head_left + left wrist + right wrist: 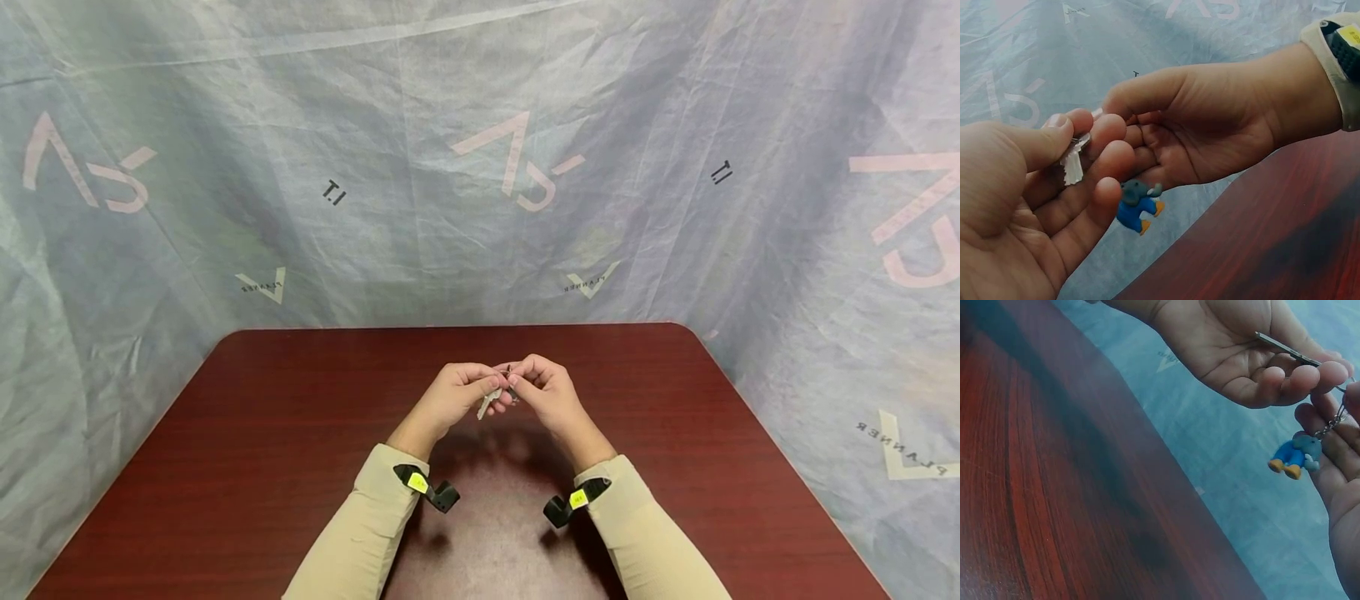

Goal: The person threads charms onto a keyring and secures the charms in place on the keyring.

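Both hands meet above the table, fingertips close together. My left hand [453, 398] pinches the head of a silver key [1073, 164] between thumb and fingers; its toothed blade points down. My right hand [553, 398] pinches the thin metal key ring beside it, which the fingertips mostly hide. From the ring a short chain [1333, 424] hangs with a small elephant figurine [1297, 455], grey-headed with a blue body and orange feet. In the left wrist view the figurine [1137, 209] dangles below the fingers.
A dark red wooden table [262, 467] lies under the hands. Grey-blue sheeting [405, 167] with printed letters surrounds its back and sides. Each wrist wears a black strap with a camera mount [442, 497] over a beige sleeve [352, 533].
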The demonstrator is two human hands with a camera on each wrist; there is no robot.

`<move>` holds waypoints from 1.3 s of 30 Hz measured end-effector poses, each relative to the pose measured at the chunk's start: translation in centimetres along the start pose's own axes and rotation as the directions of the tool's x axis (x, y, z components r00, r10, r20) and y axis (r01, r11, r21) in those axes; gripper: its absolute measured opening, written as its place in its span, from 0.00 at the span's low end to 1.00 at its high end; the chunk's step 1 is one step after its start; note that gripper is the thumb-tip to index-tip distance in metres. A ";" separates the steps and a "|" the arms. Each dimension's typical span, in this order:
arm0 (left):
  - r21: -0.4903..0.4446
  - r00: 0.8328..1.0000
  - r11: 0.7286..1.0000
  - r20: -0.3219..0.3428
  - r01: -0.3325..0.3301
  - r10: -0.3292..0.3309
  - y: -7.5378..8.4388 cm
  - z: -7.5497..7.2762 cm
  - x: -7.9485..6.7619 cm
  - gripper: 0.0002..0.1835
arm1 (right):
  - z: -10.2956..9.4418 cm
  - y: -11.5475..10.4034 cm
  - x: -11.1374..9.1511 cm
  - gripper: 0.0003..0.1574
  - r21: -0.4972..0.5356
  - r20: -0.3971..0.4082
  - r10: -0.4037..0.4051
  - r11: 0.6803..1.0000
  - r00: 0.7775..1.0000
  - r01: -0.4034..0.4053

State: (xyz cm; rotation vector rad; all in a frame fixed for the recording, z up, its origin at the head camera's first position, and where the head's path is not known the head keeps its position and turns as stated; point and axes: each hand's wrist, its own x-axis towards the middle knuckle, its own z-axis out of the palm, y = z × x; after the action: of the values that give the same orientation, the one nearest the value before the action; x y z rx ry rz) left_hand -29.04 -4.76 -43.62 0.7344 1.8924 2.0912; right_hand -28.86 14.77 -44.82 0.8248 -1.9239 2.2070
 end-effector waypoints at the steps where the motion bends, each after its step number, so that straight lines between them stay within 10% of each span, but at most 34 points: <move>1: 0.000 1.000 1.000 -0.001 0.004 -0.004 0.0 0.0 0.0 0.15 | 0.0 0.0 0.0 0.09 -0.009 0.002 -0.009 1.000 1.000 0.009; 12: -0.061 1.000 0.998 0.007 0.008 -0.007 0.0 0.1 0.0 0.14 | -0.1 0.3 -0.1 0.05 -0.126 0.020 -0.082 0.988 0.996 0.084; 39: -0.038 1.000 0.999 -0.017 -0.013 0.013 0.1 0.2 0.0 0.14 | 0.3 0.3 0.0 0.16 -0.025 -0.017 -0.083 0.996 0.996 0.082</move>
State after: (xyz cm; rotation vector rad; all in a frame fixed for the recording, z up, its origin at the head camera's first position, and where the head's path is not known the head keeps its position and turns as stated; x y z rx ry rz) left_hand -28.96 -4.61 -43.48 0.7255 1.8558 2.1412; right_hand -28.90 14.39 -45.10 0.8618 -1.8701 2.1323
